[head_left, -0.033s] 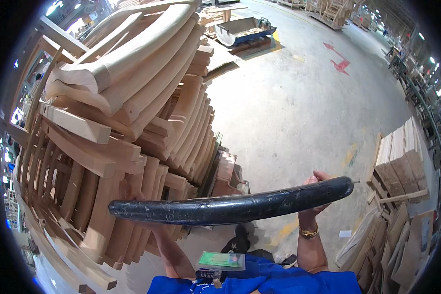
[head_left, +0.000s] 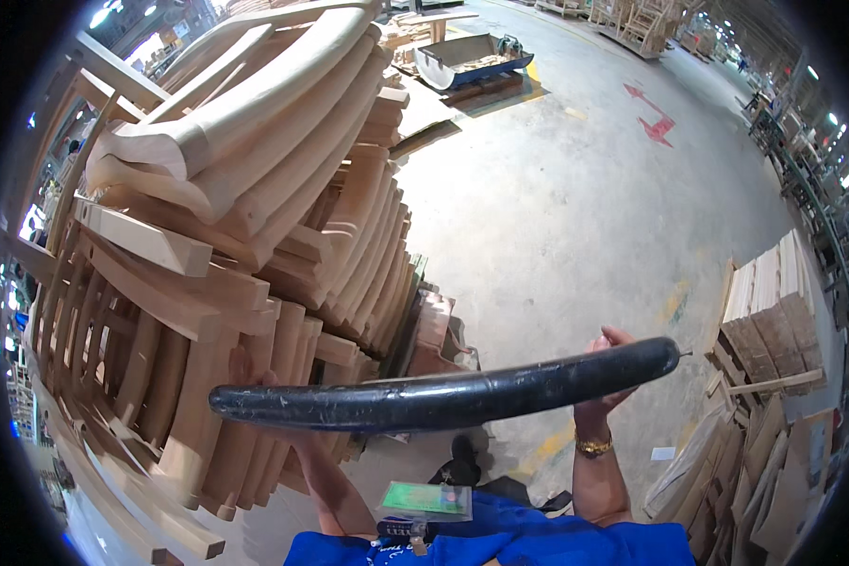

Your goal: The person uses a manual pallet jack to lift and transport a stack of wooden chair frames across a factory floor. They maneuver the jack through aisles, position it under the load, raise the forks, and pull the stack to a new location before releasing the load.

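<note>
A long, gently curved black bar lies crosswise in front of me, smooth, scuffed and shiny. A thin pin or stem sticks out of its right end. My left hand is closed around the bar near its left end, mostly hidden behind it; only parts of the fingers and the wrist show. Near the other end my right hand, with a gold watch or bracelet at the wrist, grips it from behind, fingers and thumb showing above the top edge.
Close on my left rises a tall stack of curved wooden parts. A pile of pale boards and loose wooden sheets stand at the right. Farther ahead sits a blue-edged metal bin on the concrete floor.
</note>
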Motion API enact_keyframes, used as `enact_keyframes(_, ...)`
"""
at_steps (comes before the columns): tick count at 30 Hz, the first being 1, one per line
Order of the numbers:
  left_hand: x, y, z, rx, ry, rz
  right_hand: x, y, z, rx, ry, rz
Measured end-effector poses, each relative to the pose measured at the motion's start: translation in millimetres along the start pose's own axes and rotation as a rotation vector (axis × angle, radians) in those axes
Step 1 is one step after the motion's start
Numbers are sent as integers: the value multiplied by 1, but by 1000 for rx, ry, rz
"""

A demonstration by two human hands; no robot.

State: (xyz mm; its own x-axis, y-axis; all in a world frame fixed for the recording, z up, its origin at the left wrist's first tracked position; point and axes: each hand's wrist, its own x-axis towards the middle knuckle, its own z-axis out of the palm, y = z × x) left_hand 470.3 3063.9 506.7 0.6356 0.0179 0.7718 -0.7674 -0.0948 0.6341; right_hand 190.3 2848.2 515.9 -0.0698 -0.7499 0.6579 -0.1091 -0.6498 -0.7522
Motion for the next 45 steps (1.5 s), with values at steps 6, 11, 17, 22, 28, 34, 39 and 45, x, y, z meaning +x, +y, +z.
enact_keyframes(6,12,-4,49,-141,99,-58,53,35,55,212,-147,1)
enact_keyframes(11,23,-23,77,-198,146,-176,77,63,94,213,-147,164)
enact_keyframes(17,36,-46,103,-173,214,-240,117,73,154,211,-184,2)
enact_keyframes(22,21,-69,92,122,181,-104,128,101,184,302,-384,30)
enact_keyframes(28,10,-77,92,209,507,-191,151,118,238,332,-533,-273)
enact_keyframes(34,21,-49,133,309,569,-238,173,131,308,565,-588,-116)
enact_keyframes(39,19,-32,150,380,635,-192,174,138,346,666,-719,26)
enact_keyframes(45,8,15,171,422,765,-269,187,135,388,791,-818,121)
